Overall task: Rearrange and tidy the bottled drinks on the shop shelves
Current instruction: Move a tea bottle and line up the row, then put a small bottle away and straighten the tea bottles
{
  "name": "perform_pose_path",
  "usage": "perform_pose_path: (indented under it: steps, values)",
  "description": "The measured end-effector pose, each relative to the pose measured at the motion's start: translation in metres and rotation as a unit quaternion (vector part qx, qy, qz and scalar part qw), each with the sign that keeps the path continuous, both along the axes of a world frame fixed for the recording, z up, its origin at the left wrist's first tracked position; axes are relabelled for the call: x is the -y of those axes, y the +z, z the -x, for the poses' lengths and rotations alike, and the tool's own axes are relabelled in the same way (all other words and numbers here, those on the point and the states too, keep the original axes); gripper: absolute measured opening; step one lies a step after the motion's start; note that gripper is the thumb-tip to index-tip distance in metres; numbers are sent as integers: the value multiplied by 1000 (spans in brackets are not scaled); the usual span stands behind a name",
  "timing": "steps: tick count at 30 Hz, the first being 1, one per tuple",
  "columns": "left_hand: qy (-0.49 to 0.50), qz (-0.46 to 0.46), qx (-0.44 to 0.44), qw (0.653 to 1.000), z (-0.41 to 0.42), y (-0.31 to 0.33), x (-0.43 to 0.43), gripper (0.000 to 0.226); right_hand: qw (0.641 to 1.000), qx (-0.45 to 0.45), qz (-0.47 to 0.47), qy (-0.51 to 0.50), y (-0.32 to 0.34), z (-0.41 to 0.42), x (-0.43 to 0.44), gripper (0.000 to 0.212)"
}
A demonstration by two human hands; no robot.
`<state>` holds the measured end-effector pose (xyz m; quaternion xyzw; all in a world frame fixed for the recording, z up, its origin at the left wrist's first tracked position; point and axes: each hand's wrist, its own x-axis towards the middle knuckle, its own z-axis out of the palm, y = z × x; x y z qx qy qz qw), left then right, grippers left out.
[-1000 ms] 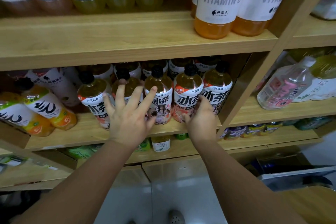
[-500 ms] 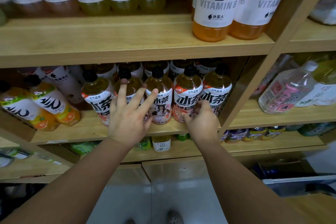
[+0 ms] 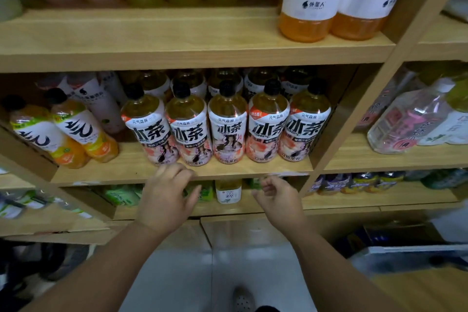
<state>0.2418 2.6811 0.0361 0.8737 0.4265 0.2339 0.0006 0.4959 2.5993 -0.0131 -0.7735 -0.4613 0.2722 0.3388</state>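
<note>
While five tea bottles (image 3: 228,129) stand upright along the shelf (image 3: 121,172), left hand (image 3: 167,200) and right hand (image 3: 278,200) hover at its front edge, fingers loosely curled, gripping nothing.

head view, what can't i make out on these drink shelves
Head view only.
Back-row tea bottles: mostly hidden behind the front tea bottles, dark under the upper shelf.
Vitamin B bottles: tops cut off by the top edge.
Small bottle below the middle shelf: top hidden by that shelf's board, label too small to read.
Left hand and right hand: fingertips blurred.
</note>
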Motion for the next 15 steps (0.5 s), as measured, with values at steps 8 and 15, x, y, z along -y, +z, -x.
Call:
perform_pose_path:
  steps: [8,15]
  values:
    - [12,343,-72,936,3,-102,-8,56,993,-54,106,18,-55,18,-6,48]
    - [11,459,146,876,-39,-143,-43,48,992,-57,102,50,-105,13,-60,47]
